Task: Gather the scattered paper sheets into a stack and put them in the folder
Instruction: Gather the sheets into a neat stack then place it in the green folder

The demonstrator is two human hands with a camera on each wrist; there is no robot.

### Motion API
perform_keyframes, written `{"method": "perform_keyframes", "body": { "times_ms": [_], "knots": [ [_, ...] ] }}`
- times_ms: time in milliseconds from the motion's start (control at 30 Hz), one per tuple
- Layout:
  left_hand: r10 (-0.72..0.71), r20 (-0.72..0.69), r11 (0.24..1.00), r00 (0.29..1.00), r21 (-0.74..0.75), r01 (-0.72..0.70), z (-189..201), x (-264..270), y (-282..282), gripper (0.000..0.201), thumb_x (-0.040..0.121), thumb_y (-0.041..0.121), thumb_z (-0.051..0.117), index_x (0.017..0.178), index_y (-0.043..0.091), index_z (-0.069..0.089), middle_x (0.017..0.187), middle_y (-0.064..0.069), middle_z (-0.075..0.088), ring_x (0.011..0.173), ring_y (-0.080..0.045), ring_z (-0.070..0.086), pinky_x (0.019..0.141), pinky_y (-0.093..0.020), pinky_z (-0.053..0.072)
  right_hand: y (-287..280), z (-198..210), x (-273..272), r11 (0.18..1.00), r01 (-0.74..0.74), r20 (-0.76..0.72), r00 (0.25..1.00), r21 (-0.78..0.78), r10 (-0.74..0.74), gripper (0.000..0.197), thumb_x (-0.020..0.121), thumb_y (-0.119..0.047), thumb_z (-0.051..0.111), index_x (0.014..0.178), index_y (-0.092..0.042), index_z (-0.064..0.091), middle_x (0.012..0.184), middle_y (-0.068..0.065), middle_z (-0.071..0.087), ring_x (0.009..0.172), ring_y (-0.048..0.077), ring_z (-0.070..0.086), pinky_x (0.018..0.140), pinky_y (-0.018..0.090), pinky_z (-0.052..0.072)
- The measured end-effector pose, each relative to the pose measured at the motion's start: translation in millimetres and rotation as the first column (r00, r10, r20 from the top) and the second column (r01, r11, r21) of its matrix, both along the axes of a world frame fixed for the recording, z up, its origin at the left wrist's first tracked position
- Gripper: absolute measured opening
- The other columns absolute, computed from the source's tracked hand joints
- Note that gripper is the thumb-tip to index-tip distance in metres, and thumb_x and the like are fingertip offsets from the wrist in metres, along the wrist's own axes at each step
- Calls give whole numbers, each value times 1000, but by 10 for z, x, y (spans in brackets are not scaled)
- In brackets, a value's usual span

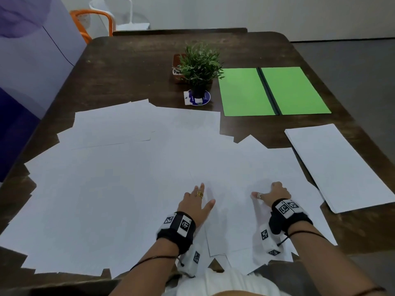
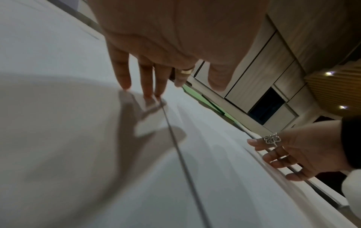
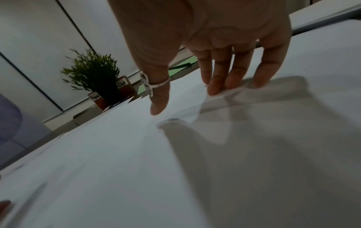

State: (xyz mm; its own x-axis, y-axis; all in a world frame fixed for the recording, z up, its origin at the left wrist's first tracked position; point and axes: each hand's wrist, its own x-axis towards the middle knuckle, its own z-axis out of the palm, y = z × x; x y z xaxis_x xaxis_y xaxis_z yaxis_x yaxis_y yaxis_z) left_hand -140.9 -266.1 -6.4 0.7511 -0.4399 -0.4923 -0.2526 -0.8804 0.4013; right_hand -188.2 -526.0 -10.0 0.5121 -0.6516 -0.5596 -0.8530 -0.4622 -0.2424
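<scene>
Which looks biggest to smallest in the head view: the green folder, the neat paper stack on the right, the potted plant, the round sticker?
1. Paper stack, though it lies nearer the camera, so its lead over the folder is unsure.
2. Green folder, lying open.
3. Potted plant.
4. Round sticker, partly hidden under the plant.

Black wristbands (image 1: 177, 228) with white coded tags, rings

Left hand (image 1: 197, 202) flat, fingers straight and spread, palm down. Right hand (image 1: 272, 194) palm down too, fingertips (image 3: 215, 91) lowered, thumb out.
</scene>
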Motion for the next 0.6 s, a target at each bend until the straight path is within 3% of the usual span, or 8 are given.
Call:
{"method": "perform_keyframes", "body": {
  "times_ms": [67, 133, 167, 233, 300, 367, 467, 600],
  "knots": [
    [53, 53, 992, 997, -113, -47, 47, 51, 60, 56, 96, 49, 35, 146, 23, 29, 142, -3, 46, 129, -21, 42, 105, -36, 36, -20, 32, -11, 998, 19, 28, 999, 55, -20, 84, 74, -51, 72, 135, -5, 36, 136, 16, 44, 129, 33, 38, 103, 38, 35],
    [194, 210, 980, 958, -90, -179, 61, 164, 211, 50, 96, 41, 42, 143, 24, 37, 149, -4, 37, 136, -21, 32, 109, -34, 30, -17, 56, -21, 999, 23, 41, 999, 25, -24, 80, 74, -54, 70, 133, -9, 40, 137, 16, 41, 127, 34, 38, 102, 38, 34],
    [278, 256, 959, 926, -18, -283, 59, 230, 314, 59, 94, 43, 46, 147, 23, 28, 155, -7, 21, 142, -25, 18, 113, -37, 23, 0, 66, -29, 1000, 12, 30, 999, -20, -11, 83, 74, -59, 67, 135, -11, 38, 140, 17, 37, 130, 35, 34, 105, 39, 31],
    [492, 222, 843, 842, 123, -524, 10, 341, 537, 98, 82, 58, 57, 150, 23, -3, 156, -14, -14, 143, -36, -10, 114, -52, 9, 73, 53, -52, 998, -24, -24, 999, -61, 23, 97, 76, -67, 58, 146, -12, 19, 152, 19, 18, 141, 37, 12, 114, 45, 17],
    [638, 91, 751, 765, 147, -643, -53, 373, 683, 124, 67, 73, 60, 146, 23, -23, 151, -17, -28, 139, -42, -21, 109, -64, 5, 211, 29, -77, 1000, -20, -66, 998, 14, 21, 102, 82, -66, 50, 150, -11, -3, 156, 16, -9, 143, 37, -9, 115, 51, 8],
    [606, 28, 780, 795, 178, -600, -109, 307, 700, 125, 64, 81, 53, 144, 25, -26, 152, -15, -28, 139, -42, -20, 109, -65, 8, 366, 12, -80, 998, -33, -94, 995, 60, 38, 102, 84, -66, 46, 149, -11, -11, 155, 15, -20, 142, 39, -16, 113, 54, 8],
    [479, 52, 860, 876, 172, -481, -152, 138, 566, 117, 69, 82, 45, 143, 28, -26, 153, -14, -26, 141, -41, -16, 110, -63, 10, 552, 14, -16, 995, -56, -127, 990, 82, 66, 104, 83, -67, 46, 148, -12, -13, 153, 18, -23, 141, 42, -17, 112, 56, 8],
    [415, 35, 898, 909, 146, -415, -102, -42, 352, 105, 76, 80, 36, 144, 27, -25, 155, -11, -21, 143, -38, -12, 110, -60, 13, 656, 91, 56, 992, -70, -172, 981, 108, 88, 104, 82, -71, 42, 149, -15, -13, 152, 20, -24, 140, 45, -15, 112, 58, 8]
  ]
}}
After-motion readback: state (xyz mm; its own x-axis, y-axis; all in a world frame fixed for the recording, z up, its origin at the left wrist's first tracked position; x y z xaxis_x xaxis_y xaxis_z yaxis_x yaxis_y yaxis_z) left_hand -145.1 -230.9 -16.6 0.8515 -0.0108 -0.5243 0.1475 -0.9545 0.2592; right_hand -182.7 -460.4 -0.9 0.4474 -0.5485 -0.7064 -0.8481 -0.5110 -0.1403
